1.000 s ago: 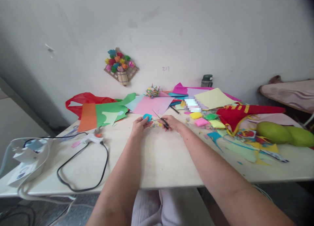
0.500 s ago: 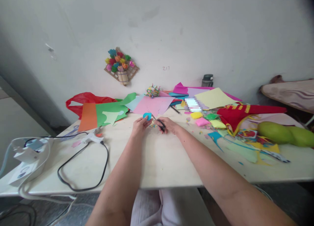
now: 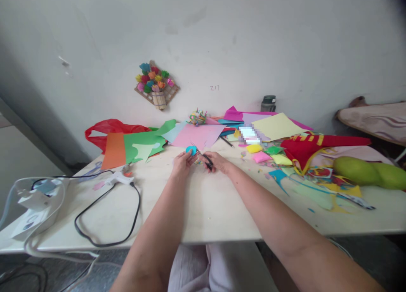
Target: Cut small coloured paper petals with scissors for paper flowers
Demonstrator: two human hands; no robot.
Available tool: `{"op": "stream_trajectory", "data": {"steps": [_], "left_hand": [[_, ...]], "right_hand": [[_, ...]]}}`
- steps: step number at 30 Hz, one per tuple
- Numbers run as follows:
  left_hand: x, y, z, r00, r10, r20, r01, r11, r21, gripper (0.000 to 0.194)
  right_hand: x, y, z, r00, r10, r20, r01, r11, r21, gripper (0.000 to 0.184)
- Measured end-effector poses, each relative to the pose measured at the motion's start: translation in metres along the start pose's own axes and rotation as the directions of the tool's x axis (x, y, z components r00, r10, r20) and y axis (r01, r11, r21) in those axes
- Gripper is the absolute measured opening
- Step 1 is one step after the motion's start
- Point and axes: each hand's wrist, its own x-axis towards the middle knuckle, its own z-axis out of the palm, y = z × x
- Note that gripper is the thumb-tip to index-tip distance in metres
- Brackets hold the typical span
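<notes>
Between the fingers of my left hand (image 3: pixel 182 162) is a small round piece of blue paper (image 3: pixel 190 150), held up above the table. My right hand (image 3: pixel 216 162) is closed around the black handles of a pair of scissors (image 3: pixel 207 160). The scissor blades point up and left, at the right edge of the blue paper. Whether they touch the paper I cannot tell. Small coloured scraps lie on the table under and between my hands.
Coloured paper sheets (image 3: pixel 203 135) lie along the back. A pencil (image 3: pixel 227 142), foam-like packets (image 3: pixel 261 157), paper scraps (image 3: pixel 279 180), a red cloth (image 3: pixel 304 150) and green fruit (image 3: pixel 352 171) are to the right. Black cable (image 3: pixel 79 230) and a white charger (image 3: pixel 36 199) lie left.
The blue paper has shifted very slightly to the right in my left hand and shows a little more of its face. My right hand with the scissors has hardly moved.
</notes>
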Motion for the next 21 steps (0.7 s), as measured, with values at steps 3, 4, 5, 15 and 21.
{"op": "stream_trajectory", "data": {"steps": [3, 4, 5, 15, 21], "left_hand": [[0.0006, -0.0012, -0.0002, 1.0, 0.004, 0.0, -0.004, 1.0, -0.006, 0.005], [0.0007, -0.0014, -0.0002, 1.0, 0.007, 0.003, -0.007, 1.0, -0.009, 0.005], [0.0008, -0.0017, -0.0002, 1.0, 0.009, 0.005, -0.009, 1.0, -0.011, 0.004], [0.0009, -0.004, 0.0019, 1.0, 0.009, -0.023, -0.01, 1.0, -0.022, 0.007], [0.003, -0.0057, 0.001, 1.0, 0.01, -0.026, -0.01, 1.0, -0.018, 0.007]], "right_hand": [[0.0014, 0.0016, 0.0004, 1.0, -0.009, 0.001, 0.009, 1.0, -0.001, 0.032], [0.0019, 0.0023, 0.0006, 1.0, -0.013, -0.001, 0.013, 1.0, -0.001, 0.032], [0.0024, 0.0029, 0.0007, 1.0, -0.016, -0.003, 0.016, 1.0, -0.002, 0.032], [0.0037, 0.0054, 0.0017, 1.0, -0.011, -0.016, 0.011, 1.0, 0.002, 0.032], [0.0046, 0.007, 0.0015, 1.0, -0.012, -0.024, 0.012, 1.0, 0.004, 0.03]]}}
